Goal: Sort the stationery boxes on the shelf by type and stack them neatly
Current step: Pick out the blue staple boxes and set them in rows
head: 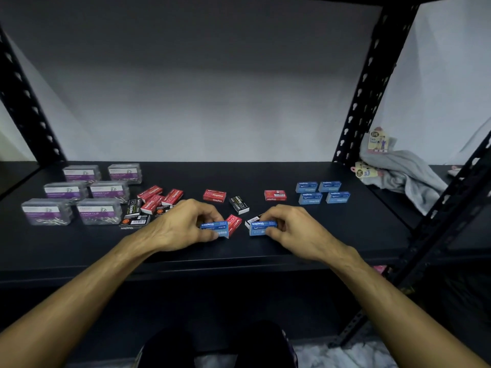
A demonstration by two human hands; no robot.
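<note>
The left hand (183,224) pinches a blue staple box (215,229) with its thumb and fingers curled round the box's ends. The right hand (287,227) pinches a second blue staple box (261,227) the same way. Both boxes sit low on the shelf (265,168), near its front edge, close to the middle.

These boxes look small and light, but packed staples probably make them a bit heavy for their size. The card is stiff, so it should not squash. The sides look smooth and could slip. A good place to hold is across the two short ends or the two long sides, as both hands do now.

Each box is bright blue with white letters that say Staples.

Back and to the right of the held boxes, four more blue boxes (322,192) sit in a neat group. That looks like where these two belong. Between the hands lies a red staple box (234,223). Behind it sit more red boxes (214,195) and a black staple box (239,204). Far to the left of the held boxes stand clear paper clip boxes (79,193) with purple labels, in neat rows.
</note>
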